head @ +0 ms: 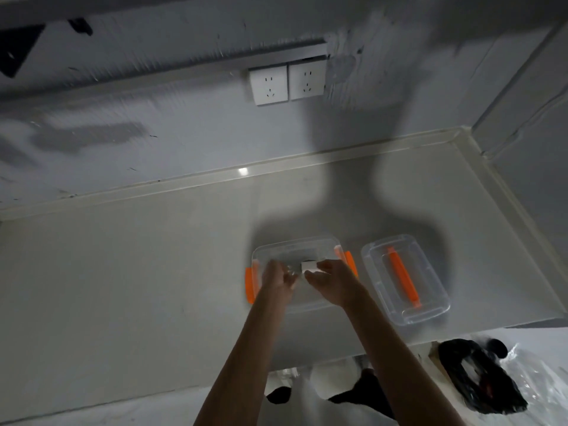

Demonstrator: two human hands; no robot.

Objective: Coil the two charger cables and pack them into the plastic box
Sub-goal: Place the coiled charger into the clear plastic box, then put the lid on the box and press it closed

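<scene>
Your two bare arms reach forward over the pale grey desk (153, 272) to the clear rectangular plastic box (295, 242), which sits open near the desk's front edge. It has one orange latch (249, 285) on its left end and another on its right end.

Both hands hover together above the box's open top. Your right grip (332, 282) is clamped on a small white charger block (308, 265), with the thumb beneath and the fingers curled over it. Your left grip (278, 279) sits just beside the block with its fingers bent inward. The picture is too blurred there to tell whether it holds anything. The cables themselves are hidden behind your hands or too faint to make out.

The box's clear plastic lid (376, 262) lies flat on the desk just to the right of the box, apart from it. The lid's long orange handle (402, 276) faces up.

On the grey wall behind the desk are two white wall sockets (269, 86), side by side. On the floor at lower right lies a crumpled black plastic bag (479, 379).
</scene>
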